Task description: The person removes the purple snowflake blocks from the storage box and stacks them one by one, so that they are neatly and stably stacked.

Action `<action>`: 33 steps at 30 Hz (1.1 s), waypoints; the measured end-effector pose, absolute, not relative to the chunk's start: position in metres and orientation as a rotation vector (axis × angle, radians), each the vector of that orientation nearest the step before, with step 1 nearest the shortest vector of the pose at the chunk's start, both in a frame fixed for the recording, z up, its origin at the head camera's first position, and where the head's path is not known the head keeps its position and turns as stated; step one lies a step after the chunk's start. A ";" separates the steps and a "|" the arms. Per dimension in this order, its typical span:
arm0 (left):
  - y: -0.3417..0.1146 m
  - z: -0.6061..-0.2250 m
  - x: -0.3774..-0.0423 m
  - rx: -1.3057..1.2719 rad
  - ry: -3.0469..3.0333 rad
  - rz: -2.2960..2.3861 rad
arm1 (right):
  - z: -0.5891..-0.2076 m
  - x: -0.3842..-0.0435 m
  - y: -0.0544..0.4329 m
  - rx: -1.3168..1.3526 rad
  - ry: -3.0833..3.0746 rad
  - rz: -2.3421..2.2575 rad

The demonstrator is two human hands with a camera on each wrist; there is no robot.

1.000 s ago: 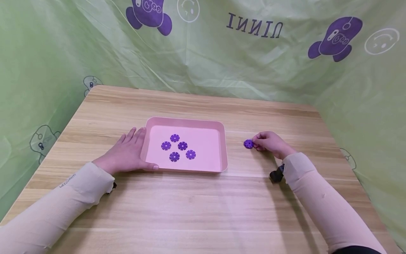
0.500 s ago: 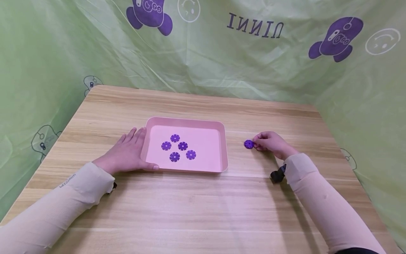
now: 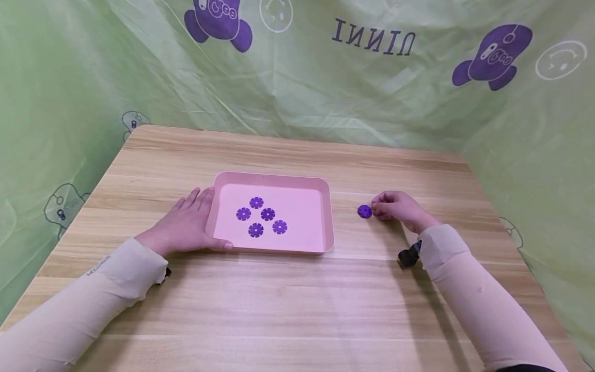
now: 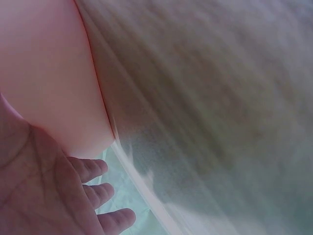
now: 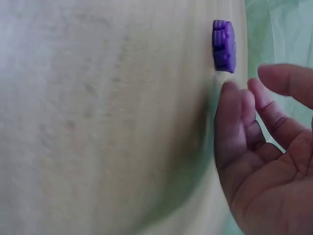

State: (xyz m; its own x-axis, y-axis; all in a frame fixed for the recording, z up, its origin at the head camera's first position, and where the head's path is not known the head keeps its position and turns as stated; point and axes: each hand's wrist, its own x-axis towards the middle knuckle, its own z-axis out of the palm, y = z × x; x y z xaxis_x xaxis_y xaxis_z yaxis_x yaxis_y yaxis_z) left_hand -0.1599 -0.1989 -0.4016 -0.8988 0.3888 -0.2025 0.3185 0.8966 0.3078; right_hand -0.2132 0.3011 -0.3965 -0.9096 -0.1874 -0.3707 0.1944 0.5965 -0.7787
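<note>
My left hand [image 3: 186,222] lies with straight fingers along the left wall of a shallow pink tray [image 3: 307,243], its thumb at the front rim. Several purple notched, flower-shaped building discs [image 3: 255,230] lie flat and spread out in the tray. To the right of the tray, a small stack of the same purple discs [image 3: 364,211] sits on the table. In the right wrist view the disc stack [image 5: 225,46] shows several layers. My right hand [image 3: 400,211] is beside it, loosely bent; its thumb and fingertips stand apart, just short of the stack, holding nothing.
The wooden table [image 3: 288,305] has a far edge against a green printed curtain [image 3: 297,88], which also hangs at both sides. A black wrist camera [image 3: 409,257] hangs under the right cuff, close over the table.
My right hand has let go of the disc stack and drawn back slightly to the right. The stack stays in place, as do the left hand and tray.
</note>
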 end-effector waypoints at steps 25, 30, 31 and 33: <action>-0.199 -0.405 -0.161 0.527 2.806 0.412 | -0.389 -0.212 0.250 -0.535 2.828 -0.293; -0.199 -0.406 -0.161 0.526 2.809 0.413 | -0.390 -0.212 0.250 -0.541 2.844 -0.270; -0.199 -0.406 -0.161 0.526 2.810 0.413 | -0.391 -0.212 0.249 -0.536 2.847 -0.266; -0.199 -0.407 -0.161 0.526 2.810 0.414 | -0.391 -0.212 0.249 -0.526 2.851 -0.262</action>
